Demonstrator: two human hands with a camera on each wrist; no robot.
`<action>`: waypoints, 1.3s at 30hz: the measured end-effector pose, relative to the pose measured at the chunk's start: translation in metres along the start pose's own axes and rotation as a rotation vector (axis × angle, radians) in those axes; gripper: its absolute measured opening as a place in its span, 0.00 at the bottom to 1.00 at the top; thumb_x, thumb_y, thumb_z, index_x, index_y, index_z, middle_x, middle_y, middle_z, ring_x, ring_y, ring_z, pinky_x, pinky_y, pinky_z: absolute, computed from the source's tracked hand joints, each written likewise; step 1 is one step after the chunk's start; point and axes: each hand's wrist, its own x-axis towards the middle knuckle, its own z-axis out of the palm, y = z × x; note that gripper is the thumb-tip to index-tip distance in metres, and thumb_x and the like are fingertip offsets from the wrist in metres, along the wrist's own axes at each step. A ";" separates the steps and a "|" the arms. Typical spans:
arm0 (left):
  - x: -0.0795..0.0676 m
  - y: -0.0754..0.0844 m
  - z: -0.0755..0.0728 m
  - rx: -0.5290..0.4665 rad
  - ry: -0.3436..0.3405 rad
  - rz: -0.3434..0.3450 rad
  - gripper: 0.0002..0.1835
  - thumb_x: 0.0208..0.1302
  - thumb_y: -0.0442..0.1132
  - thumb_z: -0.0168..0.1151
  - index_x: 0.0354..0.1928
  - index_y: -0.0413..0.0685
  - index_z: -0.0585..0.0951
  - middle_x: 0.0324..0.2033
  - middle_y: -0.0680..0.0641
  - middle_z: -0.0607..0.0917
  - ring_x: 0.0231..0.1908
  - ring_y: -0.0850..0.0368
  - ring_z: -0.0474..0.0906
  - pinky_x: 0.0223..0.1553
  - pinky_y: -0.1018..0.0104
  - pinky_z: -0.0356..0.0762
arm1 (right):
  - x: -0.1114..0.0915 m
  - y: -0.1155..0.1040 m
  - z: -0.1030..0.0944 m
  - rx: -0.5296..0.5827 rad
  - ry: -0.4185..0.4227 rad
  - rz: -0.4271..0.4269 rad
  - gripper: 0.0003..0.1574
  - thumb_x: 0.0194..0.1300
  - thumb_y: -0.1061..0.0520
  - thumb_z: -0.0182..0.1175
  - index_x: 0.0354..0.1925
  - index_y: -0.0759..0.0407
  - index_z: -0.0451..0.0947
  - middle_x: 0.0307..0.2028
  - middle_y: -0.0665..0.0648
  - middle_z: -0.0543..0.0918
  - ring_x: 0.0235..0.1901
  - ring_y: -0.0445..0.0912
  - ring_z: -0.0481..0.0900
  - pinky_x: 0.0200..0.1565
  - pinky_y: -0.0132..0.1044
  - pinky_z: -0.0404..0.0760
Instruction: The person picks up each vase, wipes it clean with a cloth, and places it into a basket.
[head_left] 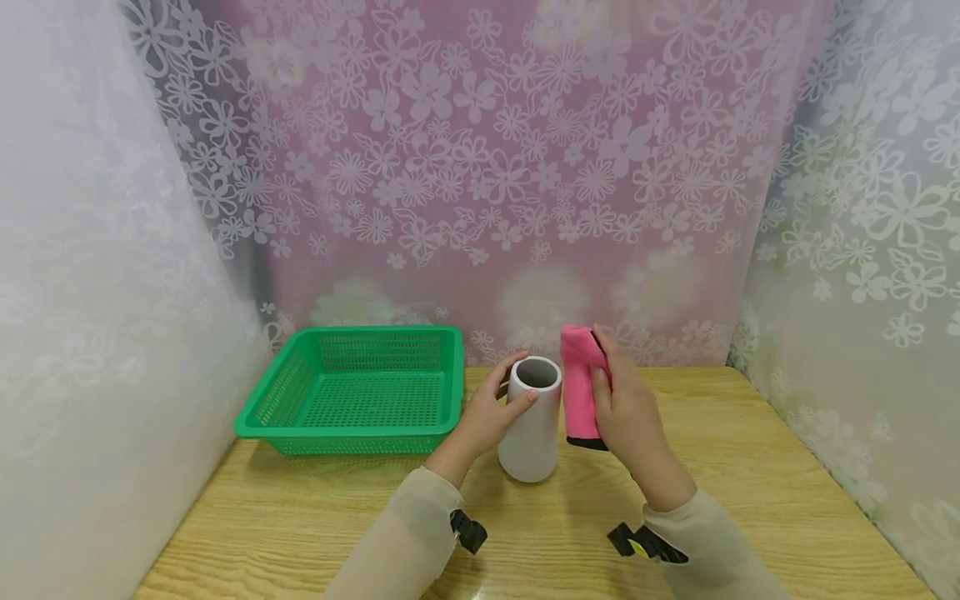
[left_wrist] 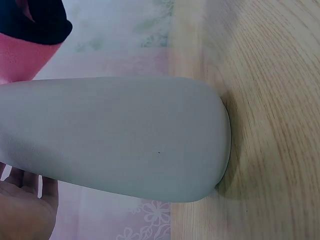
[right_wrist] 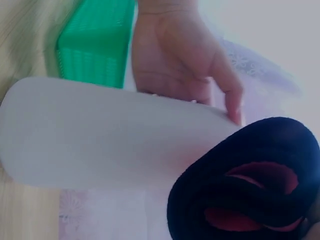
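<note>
A white vase (head_left: 529, 443) with a round open mouth stands upright on the wooden table. My left hand (head_left: 486, 414) grips its upper part from the left, thumb at the front of the rim and fingers round the far side. To the right of the vase, my right hand (head_left: 636, 417) holds a folded pink cloth (head_left: 579, 383) with black edging, clear above the table. In the right wrist view the cloth's black end (right_wrist: 270, 145) shows its folded layers and overlaps the vase's upper part. The left wrist view shows the vase's smooth side (left_wrist: 130, 135) and its base on the table.
A green plastic basket (head_left: 352, 432) with perforated walls stands at the left, nothing inside it. Floral curtains (head_left: 510, 167) hang behind the table and along both sides. The wooden tabletop (head_left: 720, 467) extends to the right of the hands.
</note>
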 end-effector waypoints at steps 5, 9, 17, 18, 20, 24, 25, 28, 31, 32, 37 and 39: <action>0.000 0.001 0.000 0.004 0.007 0.005 0.32 0.70 0.46 0.64 0.74 0.64 0.65 0.67 0.50 0.71 0.69 0.51 0.65 0.69 0.47 0.62 | 0.001 0.009 0.015 -0.063 0.100 -0.167 0.36 0.71 0.67 0.57 0.74 0.59 0.61 0.62 0.69 0.73 0.53 0.64 0.78 0.48 0.60 0.81; 0.000 0.002 -0.001 0.009 0.004 0.000 0.32 0.70 0.47 0.64 0.74 0.64 0.65 0.67 0.50 0.72 0.69 0.51 0.65 0.69 0.46 0.62 | 0.000 0.014 0.023 -0.089 0.138 -0.248 0.38 0.68 0.68 0.59 0.73 0.61 0.61 0.59 0.69 0.74 0.51 0.63 0.79 0.46 0.59 0.82; 0.001 0.001 -0.001 0.013 0.008 -0.015 0.34 0.71 0.45 0.64 0.75 0.63 0.63 0.69 0.49 0.69 0.70 0.48 0.63 0.68 0.43 0.63 | 0.000 0.017 0.036 -0.011 0.157 -0.267 0.38 0.69 0.69 0.57 0.74 0.61 0.62 0.62 0.67 0.74 0.58 0.61 0.75 0.55 0.58 0.76; 0.002 0.001 -0.001 0.017 0.007 -0.014 0.34 0.71 0.45 0.63 0.76 0.61 0.63 0.69 0.48 0.69 0.70 0.48 0.63 0.68 0.44 0.62 | 0.000 0.016 0.038 0.009 0.156 -0.267 0.37 0.69 0.69 0.57 0.74 0.61 0.62 0.63 0.66 0.74 0.59 0.60 0.75 0.57 0.58 0.75; 0.002 0.002 -0.001 0.024 0.001 -0.011 0.35 0.71 0.42 0.63 0.76 0.58 0.62 0.70 0.47 0.69 0.71 0.47 0.62 0.69 0.44 0.61 | -0.001 0.016 0.041 0.047 0.152 -0.272 0.37 0.69 0.70 0.56 0.74 0.62 0.61 0.64 0.66 0.73 0.60 0.60 0.73 0.58 0.58 0.73; -0.003 0.016 -0.001 0.035 -0.017 -0.011 0.35 0.71 0.40 0.62 0.76 0.50 0.61 0.69 0.43 0.70 0.70 0.45 0.63 0.69 0.44 0.61 | -0.004 0.015 0.046 0.063 0.137 -0.267 0.39 0.69 0.71 0.55 0.75 0.61 0.59 0.68 0.64 0.69 0.63 0.61 0.70 0.59 0.61 0.72; -0.005 0.021 -0.002 0.036 -0.020 -0.012 0.34 0.71 0.39 0.62 0.76 0.49 0.61 0.69 0.42 0.70 0.70 0.45 0.64 0.69 0.45 0.61 | -0.005 0.016 0.048 0.061 0.131 -0.260 0.39 0.70 0.71 0.55 0.75 0.60 0.58 0.69 0.64 0.68 0.64 0.61 0.69 0.60 0.62 0.72; -0.011 0.035 -0.003 0.036 -0.025 -0.009 0.34 0.72 0.39 0.61 0.76 0.46 0.62 0.68 0.41 0.70 0.69 0.44 0.64 0.69 0.44 0.62 | -0.006 0.018 0.052 0.047 0.121 -0.241 0.40 0.70 0.70 0.55 0.76 0.59 0.56 0.70 0.65 0.66 0.66 0.62 0.67 0.60 0.64 0.70; -0.013 0.040 -0.003 0.026 -0.024 -0.003 0.34 0.72 0.40 0.61 0.76 0.45 0.62 0.68 0.40 0.70 0.70 0.43 0.64 0.68 0.42 0.62 | -0.007 0.021 0.054 0.046 0.115 -0.220 0.39 0.71 0.68 0.54 0.76 0.59 0.56 0.71 0.65 0.65 0.67 0.62 0.66 0.61 0.65 0.69; -0.013 0.040 -0.003 0.022 -0.024 -0.002 0.34 0.72 0.40 0.61 0.76 0.45 0.62 0.68 0.40 0.70 0.70 0.43 0.64 0.68 0.41 0.61 | -0.007 0.022 0.055 0.049 0.114 -0.214 0.39 0.72 0.68 0.54 0.76 0.59 0.56 0.71 0.65 0.65 0.67 0.62 0.67 0.61 0.65 0.70; -0.013 0.040 -0.003 0.007 -0.021 -0.012 0.34 0.72 0.41 0.61 0.75 0.46 0.62 0.68 0.40 0.70 0.69 0.41 0.63 0.68 0.40 0.61 | -0.008 0.024 0.057 0.072 0.100 -0.167 0.37 0.74 0.66 0.52 0.76 0.59 0.56 0.70 0.64 0.66 0.65 0.62 0.69 0.59 0.64 0.72; -0.013 0.040 -0.003 0.008 -0.023 -0.020 0.34 0.72 0.41 0.61 0.76 0.46 0.62 0.68 0.40 0.69 0.70 0.41 0.63 0.68 0.40 0.62 | -0.009 0.025 0.057 0.083 0.089 -0.141 0.36 0.75 0.65 0.51 0.76 0.58 0.55 0.69 0.64 0.66 0.63 0.61 0.70 0.57 0.64 0.74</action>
